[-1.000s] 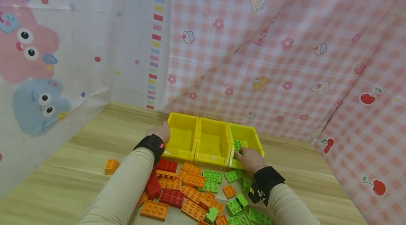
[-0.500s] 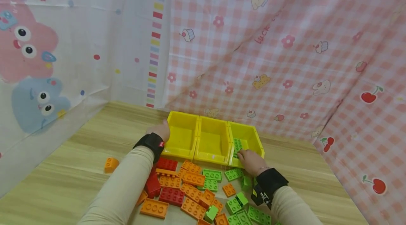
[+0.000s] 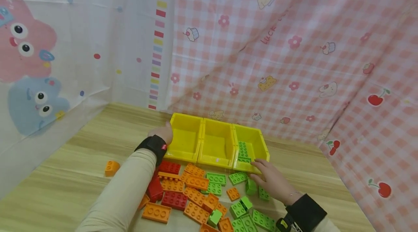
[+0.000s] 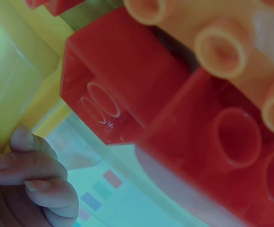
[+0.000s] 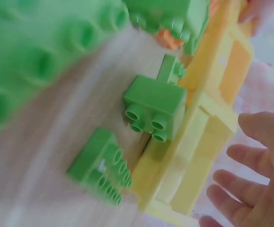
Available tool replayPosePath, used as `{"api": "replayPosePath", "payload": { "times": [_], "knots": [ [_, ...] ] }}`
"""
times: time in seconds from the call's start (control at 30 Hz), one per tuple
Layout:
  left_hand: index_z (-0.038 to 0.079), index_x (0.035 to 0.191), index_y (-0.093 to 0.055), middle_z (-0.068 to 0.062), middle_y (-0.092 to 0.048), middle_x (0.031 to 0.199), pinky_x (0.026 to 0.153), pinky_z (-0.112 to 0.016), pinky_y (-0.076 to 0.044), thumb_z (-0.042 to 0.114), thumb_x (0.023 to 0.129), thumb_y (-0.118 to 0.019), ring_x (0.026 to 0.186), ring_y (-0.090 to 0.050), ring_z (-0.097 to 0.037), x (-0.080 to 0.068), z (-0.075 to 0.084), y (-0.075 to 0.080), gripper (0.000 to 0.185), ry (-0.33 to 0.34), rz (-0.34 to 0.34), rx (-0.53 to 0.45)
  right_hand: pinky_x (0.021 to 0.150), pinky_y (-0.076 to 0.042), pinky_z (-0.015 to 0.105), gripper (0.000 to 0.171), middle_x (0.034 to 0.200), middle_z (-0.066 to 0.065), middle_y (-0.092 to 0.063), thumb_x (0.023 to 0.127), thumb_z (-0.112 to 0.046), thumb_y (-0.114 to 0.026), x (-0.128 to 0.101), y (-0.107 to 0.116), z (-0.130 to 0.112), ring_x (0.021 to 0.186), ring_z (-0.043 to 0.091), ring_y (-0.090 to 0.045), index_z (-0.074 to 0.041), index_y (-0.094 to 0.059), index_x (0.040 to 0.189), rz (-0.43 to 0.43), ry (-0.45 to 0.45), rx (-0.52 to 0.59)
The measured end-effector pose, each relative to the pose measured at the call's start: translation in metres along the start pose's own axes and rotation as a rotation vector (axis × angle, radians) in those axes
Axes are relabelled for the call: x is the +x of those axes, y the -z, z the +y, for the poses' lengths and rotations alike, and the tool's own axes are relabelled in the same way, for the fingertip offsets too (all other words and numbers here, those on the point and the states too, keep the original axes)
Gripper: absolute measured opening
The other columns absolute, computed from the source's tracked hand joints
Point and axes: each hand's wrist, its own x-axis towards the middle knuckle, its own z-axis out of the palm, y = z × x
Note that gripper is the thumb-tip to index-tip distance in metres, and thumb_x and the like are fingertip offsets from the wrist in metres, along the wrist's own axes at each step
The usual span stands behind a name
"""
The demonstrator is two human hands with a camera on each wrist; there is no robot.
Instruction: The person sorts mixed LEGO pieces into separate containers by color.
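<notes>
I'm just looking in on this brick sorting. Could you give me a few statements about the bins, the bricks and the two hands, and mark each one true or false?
1. Three yellow bins stand side by side on the wooden table. True.
2. The green bricks in a bin lie in the leftmost one. False: they lie in the rightmost bin; the other two show no bricks.
3. The left hand rests against the outer side of the leftmost bin. True.
4. The right hand holds a red brick. False: its fingers are loosely spread by the front of the rightmost bin, holding nothing.
5. One orange brick lies apart, left of the main pile. True.
</notes>
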Motion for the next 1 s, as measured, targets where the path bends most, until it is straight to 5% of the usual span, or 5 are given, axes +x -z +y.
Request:
{"api": "replayPosePath", "payload": {
  "times": [0.23,0.4,1.0],
  "knots": [
    [-0.007,0.143,-0.022,-0.028,-0.061,0.110,0.080,-0.057,-0.044,0.011,0.100,-0.033,0.097,-0.059,-0.043,0.005,-0.001,-0.003,0.048,0.005,-0.012,0.006,0.078,-0.048,0.041,0.025,0.110,0.002,-0.059,0.092,-0.028,-0.059,-0.049,0.005,0.008,0.099,0.024,-0.057,-0.012,-0.062,0.110,-0.139,0.078,0.122],
    [-0.008,0.142,-0.020,-0.031,-0.058,0.111,0.081,-0.056,-0.044,0.011,0.099,-0.033,0.099,-0.058,-0.045,0.004,-0.001,0.001,0.049,0.000,-0.020,-0.009,0.072,-0.049,0.031,0.028,0.103,-0.004,-0.059,0.089,-0.039,-0.060,-0.069,-0.002,0.013,0.091,0.015,-0.058,-0.015,-0.062,0.104,-0.246,0.131,0.093],
    [-0.008,0.140,-0.023,-0.030,-0.059,0.111,0.082,-0.055,-0.045,0.011,0.099,-0.035,0.098,-0.059,-0.042,-0.003,0.002,0.004,0.047,0.003,-0.009,0.012,0.075,-0.050,0.038,0.034,0.100,-0.007,-0.061,0.076,-0.022,-0.076,-0.072,-0.016,0.014,0.089,0.012,-0.058,-0.013,-0.061,0.106,-0.359,0.007,0.133]
  ]
}}
